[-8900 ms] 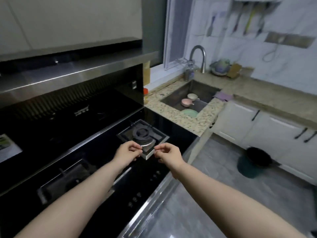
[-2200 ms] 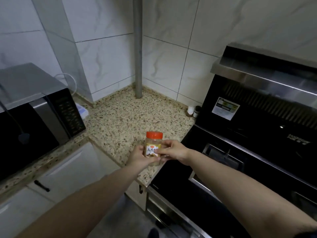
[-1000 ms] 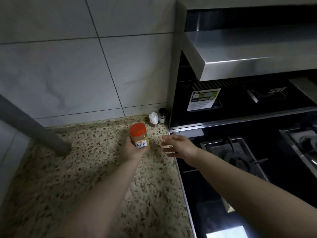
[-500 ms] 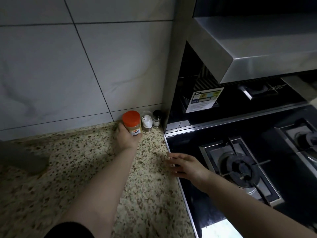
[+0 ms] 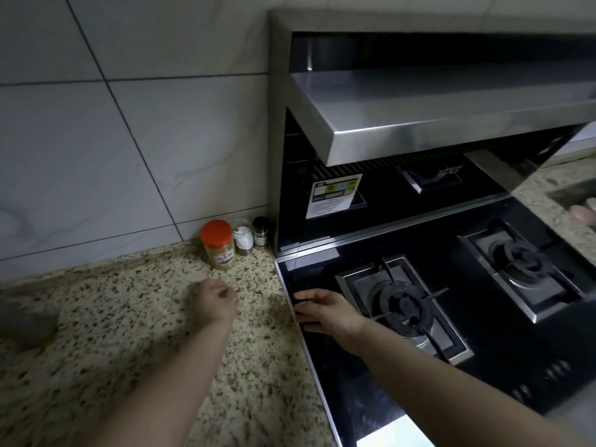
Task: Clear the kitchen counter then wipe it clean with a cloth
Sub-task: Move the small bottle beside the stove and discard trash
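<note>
Head view: orange-lidded jar (image 5: 217, 245) stands upright on the speckled table (image 5: 96, 324) at the far wall, just beside two small shakers (image 5: 243, 236). Left hand (image 5: 213, 301), blurred, fingers loosely curled, holds nothing. Right hand (image 5: 325, 311), fingers straight and apart, rests at the stove (image 5: 483, 333) edge.

Most of the speckled surface (image 5: 129, 333) is open, so there's plenty of room to sweep a hand across. Only clutter is in the back corner: an orange-lidded jar (image 5: 218, 244), a white shaker (image 5: 243, 237) and a small dark-capped bottle (image 5: 260, 231), tight against the wall (image 5: 129, 156) beside the stove (image 5: 419, 285). The hood (image 5: 435, 104) hangs low over the burners (image 5: 404, 306).
</note>
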A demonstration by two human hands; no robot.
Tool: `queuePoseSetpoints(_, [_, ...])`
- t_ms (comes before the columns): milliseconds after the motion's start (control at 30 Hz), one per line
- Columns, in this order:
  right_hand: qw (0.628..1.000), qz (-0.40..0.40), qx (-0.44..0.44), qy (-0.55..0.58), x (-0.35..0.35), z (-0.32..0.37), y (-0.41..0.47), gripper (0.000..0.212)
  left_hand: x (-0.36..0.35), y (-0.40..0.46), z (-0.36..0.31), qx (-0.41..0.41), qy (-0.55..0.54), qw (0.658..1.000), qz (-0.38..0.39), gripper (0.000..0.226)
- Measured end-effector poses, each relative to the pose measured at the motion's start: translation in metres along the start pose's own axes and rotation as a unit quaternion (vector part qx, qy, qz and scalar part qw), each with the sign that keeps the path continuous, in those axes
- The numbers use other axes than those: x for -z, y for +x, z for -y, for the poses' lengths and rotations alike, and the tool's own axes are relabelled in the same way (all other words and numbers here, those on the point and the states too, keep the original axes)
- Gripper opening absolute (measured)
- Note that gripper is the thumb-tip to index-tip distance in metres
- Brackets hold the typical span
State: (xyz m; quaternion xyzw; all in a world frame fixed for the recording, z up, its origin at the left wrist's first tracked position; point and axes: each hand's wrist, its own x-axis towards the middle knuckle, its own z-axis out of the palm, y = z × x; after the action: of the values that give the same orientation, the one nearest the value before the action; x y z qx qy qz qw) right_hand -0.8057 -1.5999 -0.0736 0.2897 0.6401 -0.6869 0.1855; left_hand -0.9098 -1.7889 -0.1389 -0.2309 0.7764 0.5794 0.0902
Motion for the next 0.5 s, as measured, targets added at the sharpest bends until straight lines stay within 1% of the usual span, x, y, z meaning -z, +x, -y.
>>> queuePoseSetpoints(67, [1.000,-0.013,0.020,-0.005,0.012,0.005,-0.012,0.022,-0.006,-0.017,0.000,0.007,-0.023,0.998,0.057,0.008])
queuePoseSetpoints(133, [0.998,-0.039,0.046,0.001,0.036,0.007,-0.029,0.022,-0.024,-0.046,-0.012,-0.019,-0.017,0.993,0.115,0.002])
queuePoseSetpoints(267, [0.993,-0.089,0.076,0.016,0.073,0.009,-0.053,0.024,-0.063,-0.086,-0.032,-0.086,0.023,0.976,0.199,0.010])
queuePoseSetpoints(433, [0.978,-0.174,0.105,0.057,0.158,0.000,-0.113,0.023,-0.147,-0.172,-0.063,-0.150,0.023,0.941,0.302,0.015])
queuePoseSetpoints(467, [0.975,-0.183,0.109,0.060,0.163,0.000,-0.116,0.021,-0.154,-0.179,-0.067,-0.160,0.023,0.937,0.311,0.015])
queuePoseSetpoints(500, [0.969,-0.207,0.117,0.068,0.190,-0.009,-0.136,0.020,-0.177,-0.209,-0.071,-0.170,0.027,0.928,0.332,0.014])
